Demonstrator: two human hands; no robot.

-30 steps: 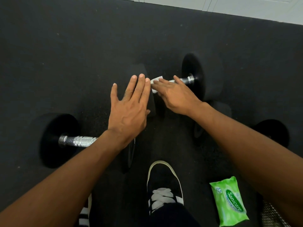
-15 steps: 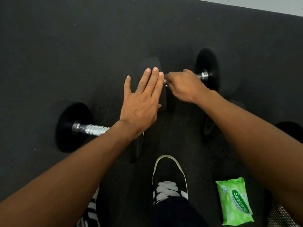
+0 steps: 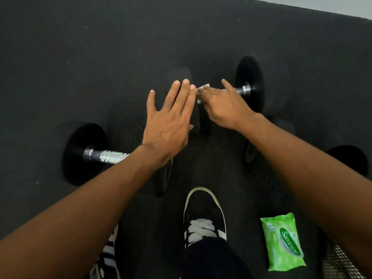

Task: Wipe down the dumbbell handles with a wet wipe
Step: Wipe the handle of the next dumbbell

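Two black dumbbells lie on the dark rubber floor. On the far dumbbell (image 3: 250,85), my right hand (image 3: 223,105) covers most of the chrome handle (image 3: 240,90), its fingers wrapped over a white wet wipe (image 3: 203,86) whose edge pokes out by the inner weight. My left hand (image 3: 171,117) lies flat with straight fingers on that dumbbell's left weight (image 3: 196,119). The near dumbbell (image 3: 84,152) lies to the left, its knurled handle (image 3: 106,156) partly hidden under my left forearm.
A green wet-wipe pack (image 3: 282,241) lies on the floor at the lower right, beside my black shoe (image 3: 203,214). Another black weight (image 3: 346,160) shows behind my right forearm. A mesh object (image 3: 338,262) sits in the bottom right corner. Pale tiles (image 3: 322,3) begin beyond the mat.
My right hand went from a tight fist on the far handle to looser fingers, and the wipe's white edge shows again. My left hand stayed flat on the weight.
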